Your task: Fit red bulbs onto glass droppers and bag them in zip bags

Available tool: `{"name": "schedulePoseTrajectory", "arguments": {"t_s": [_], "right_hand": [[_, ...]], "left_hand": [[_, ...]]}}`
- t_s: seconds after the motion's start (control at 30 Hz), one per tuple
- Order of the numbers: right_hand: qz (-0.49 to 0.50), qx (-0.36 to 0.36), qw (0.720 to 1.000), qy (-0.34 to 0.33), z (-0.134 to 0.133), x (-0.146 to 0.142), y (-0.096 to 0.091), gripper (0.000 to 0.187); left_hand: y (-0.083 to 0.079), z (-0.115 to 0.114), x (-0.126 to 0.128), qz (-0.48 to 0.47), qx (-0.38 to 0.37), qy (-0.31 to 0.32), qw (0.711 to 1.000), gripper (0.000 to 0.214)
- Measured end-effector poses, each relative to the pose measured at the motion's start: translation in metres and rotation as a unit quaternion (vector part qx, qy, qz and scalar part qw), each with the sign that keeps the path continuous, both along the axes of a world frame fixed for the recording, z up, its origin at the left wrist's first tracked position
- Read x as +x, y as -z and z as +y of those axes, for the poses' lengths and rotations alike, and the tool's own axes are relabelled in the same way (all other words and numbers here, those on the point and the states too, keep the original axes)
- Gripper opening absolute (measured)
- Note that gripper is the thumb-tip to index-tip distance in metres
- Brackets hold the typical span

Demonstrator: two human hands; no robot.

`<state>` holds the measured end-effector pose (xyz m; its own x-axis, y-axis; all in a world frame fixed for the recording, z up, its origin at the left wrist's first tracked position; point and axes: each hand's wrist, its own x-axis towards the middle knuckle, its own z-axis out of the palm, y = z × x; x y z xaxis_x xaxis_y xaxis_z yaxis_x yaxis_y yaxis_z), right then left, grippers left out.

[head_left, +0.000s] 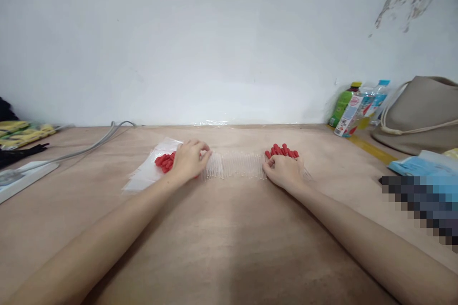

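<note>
A row of thin, clear stick-like pieces (243, 166) lies side by side on the table between my two hands. At the row's left end is my left hand (189, 159), its fingers curved and a small gap showing between thumb and forefinger. Beside and partly behind it, small red pieces (165, 162) are heaped on clear plastic bags (141, 176). My right hand (286, 170) rests at the row's right end with thumb and forefinger pinched; whatever is between them is too small to make out. More red, rounded pieces (281, 150) lie just behind that hand, partly covered by it.
Bottles (343, 105) and a carton (348, 116) stand at the back right, near a grey-beige drawstring bag (418, 114). Blue packaging (425, 171) lies in front. At the left are a white power strip (32, 178) with a grey cable (89, 147) and yellow packets (25, 136).
</note>
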<state>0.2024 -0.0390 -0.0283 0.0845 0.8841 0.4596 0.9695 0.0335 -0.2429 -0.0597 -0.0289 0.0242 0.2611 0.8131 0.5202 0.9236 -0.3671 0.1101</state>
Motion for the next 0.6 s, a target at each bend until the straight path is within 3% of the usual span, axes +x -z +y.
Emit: {"name": "schedulePoseTrajectory", "arguments": {"t_s": [0.1, 0.3, 0.47, 0.6], "right_hand": [[-0.014, 0.007, 1.000, 0.005, 0.002, 0.001, 0.001, 0.036], [-0.082, -0.035, 0.996, 0.012, -0.003, -0.002, -0.004, 0.025], [-0.111, 0.005, 0.994, 0.007, -0.006, -0.004, 0.000, 0.024], [-0.079, 0.098, 0.992, 0.000, -0.009, -0.003, 0.007, 0.024]], "left_hand": [[-0.017, 0.032, -0.015, 0.031, -0.148, -0.095, 0.984, 0.017], [-0.016, 0.066, -0.022, 0.037, -0.306, -0.088, 0.947, 0.009], [-0.021, 0.071, -0.023, 0.030, -0.329, -0.086, 0.940, 0.005], [-0.031, 0.063, -0.025, 0.005, -0.254, -0.092, 0.963, 0.011]]}}
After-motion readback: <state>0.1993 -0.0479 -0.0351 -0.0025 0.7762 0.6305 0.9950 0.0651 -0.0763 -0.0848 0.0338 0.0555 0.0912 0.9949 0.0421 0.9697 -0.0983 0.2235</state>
